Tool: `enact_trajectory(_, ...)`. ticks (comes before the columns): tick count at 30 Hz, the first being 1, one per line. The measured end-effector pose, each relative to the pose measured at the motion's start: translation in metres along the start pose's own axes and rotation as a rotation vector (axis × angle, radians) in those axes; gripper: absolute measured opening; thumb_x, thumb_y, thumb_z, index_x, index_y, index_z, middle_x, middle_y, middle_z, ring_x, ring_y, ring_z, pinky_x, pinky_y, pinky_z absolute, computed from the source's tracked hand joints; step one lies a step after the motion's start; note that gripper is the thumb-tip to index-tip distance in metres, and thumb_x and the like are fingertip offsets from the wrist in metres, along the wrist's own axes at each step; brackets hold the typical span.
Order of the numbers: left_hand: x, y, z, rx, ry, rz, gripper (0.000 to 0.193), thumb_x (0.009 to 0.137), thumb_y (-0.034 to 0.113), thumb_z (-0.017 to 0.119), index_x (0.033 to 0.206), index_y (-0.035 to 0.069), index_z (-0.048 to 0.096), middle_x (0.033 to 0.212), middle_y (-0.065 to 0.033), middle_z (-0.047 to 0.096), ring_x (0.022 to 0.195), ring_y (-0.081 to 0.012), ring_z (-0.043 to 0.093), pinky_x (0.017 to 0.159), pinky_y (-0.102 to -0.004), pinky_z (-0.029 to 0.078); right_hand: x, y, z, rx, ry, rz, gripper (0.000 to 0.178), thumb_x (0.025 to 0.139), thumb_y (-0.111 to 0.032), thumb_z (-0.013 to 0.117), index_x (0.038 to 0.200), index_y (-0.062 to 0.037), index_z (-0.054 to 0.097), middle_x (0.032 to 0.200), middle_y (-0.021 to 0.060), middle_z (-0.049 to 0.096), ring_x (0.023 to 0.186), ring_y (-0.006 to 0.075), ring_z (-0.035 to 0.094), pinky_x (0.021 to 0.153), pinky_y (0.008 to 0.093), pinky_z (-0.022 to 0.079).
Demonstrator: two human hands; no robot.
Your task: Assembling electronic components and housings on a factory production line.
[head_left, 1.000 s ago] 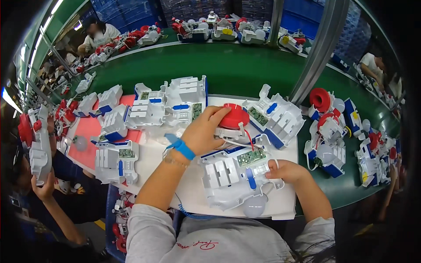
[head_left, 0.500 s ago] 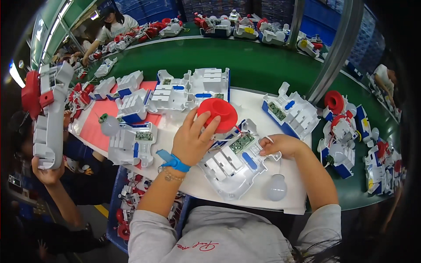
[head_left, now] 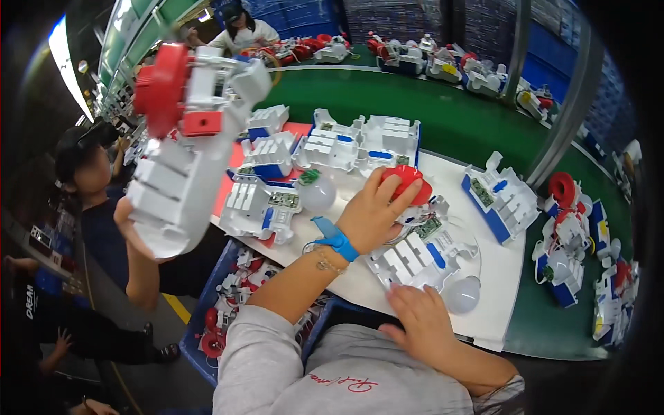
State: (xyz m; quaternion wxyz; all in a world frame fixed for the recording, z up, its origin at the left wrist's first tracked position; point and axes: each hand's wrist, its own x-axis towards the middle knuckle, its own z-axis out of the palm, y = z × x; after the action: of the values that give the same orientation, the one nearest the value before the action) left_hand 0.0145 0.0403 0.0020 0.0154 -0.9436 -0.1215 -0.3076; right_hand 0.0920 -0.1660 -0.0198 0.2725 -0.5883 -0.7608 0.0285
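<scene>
My left hand (head_left: 373, 216), with a blue band on its wrist, grips a red horn-shaped part (head_left: 411, 187) from above. The horn sits at the far edge of a white plastic housing (head_left: 408, 266), which holds a green circuit board (head_left: 430, 227) and a blue strip. My right hand (head_left: 423, 319) is open with its fingers apart, by the housing's near edge; whether it touches the housing I cannot tell. A frosted bulb (head_left: 463, 294) lies just right of those fingers. Thin white wires run between horn and board.
At left a co-worker's hand (head_left: 135, 228) raises a white housing with a red horn (head_left: 162, 90). Several half-shells (head_left: 332, 149) stand at the back of the white table, another shell (head_left: 501, 197) at right. A blue bin (head_left: 200, 325) of parts sits below. Assemblies line the green conveyor (head_left: 332, 86).
The view has swung left. My right hand has left the housing's right side for its near edge. My left hand still grips the horn, now tilted. The co-worker's housing appears closer.
</scene>
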Motion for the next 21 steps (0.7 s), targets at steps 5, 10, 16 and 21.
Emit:
enact_trajectory(5, -0.017, 0.012, -0.017, 0.045, -0.035, -0.067, 0.074, 0.058, 0.017, 0.069, 0.126, 0.013, 0.040, 0.113, -0.0148, 0.041, 0.108, -0.0398, 0.037, 0.086, -0.0412, 0.043, -0.027, 0.043, 0.016, -0.036, -0.020, -0.029, 0.035, 0.066, -0.007, 0.065, 0.100, -0.0084, 0.054, 0.080, 0.0054, 0.055, 0.078, 0.0236, 0.051, 0.088, 0.0443, 0.035)
enact_trajectory(10, -0.027, 0.027, -0.029, 0.010, -0.020, -0.056, 0.072, 0.059, 0.016, 0.068, 0.126, 0.011, 0.040, 0.119, -0.0164, 0.039, 0.108, -0.0419, 0.036, 0.090, -0.0426, 0.040, -0.052, 0.074, -0.036, -0.031, -0.079, 0.078, 0.025, 0.063, 0.001, 0.059, 0.085, -0.0089, 0.058, 0.086, 0.0072, 0.056, 0.096, 0.0265, 0.052, 0.090, 0.0449, 0.035)
enact_trajectory(16, -0.047, 0.054, -0.031, -0.016, 0.031, -0.078, 0.074, 0.055, 0.013, 0.071, 0.124, 0.013, 0.042, 0.125, -0.0162, 0.036, 0.108, -0.0402, 0.037, 0.092, -0.0433, 0.039, -0.071, 0.111, -0.062, 0.004, -0.005, 0.180, 0.026, 0.059, 0.010, 0.059, 0.079, -0.0064, 0.060, 0.103, 0.0098, 0.056, 0.106, 0.0306, 0.049, 0.087, 0.0374, 0.040)
enact_trajectory(21, -0.059, 0.065, -0.025, 0.017, 0.139, -0.016, 0.073, 0.054, 0.009, 0.072, 0.122, 0.018, 0.045, 0.128, -0.0140, 0.034, 0.109, -0.0368, 0.038, 0.089, -0.0402, 0.042, -0.071, 0.104, -0.060, -0.162, 0.075, 0.180, 0.034, 0.062, 0.009, 0.053, 0.093, -0.0038, 0.057, 0.111, 0.0131, 0.053, 0.111, 0.0335, 0.046, 0.091, 0.0400, 0.037)
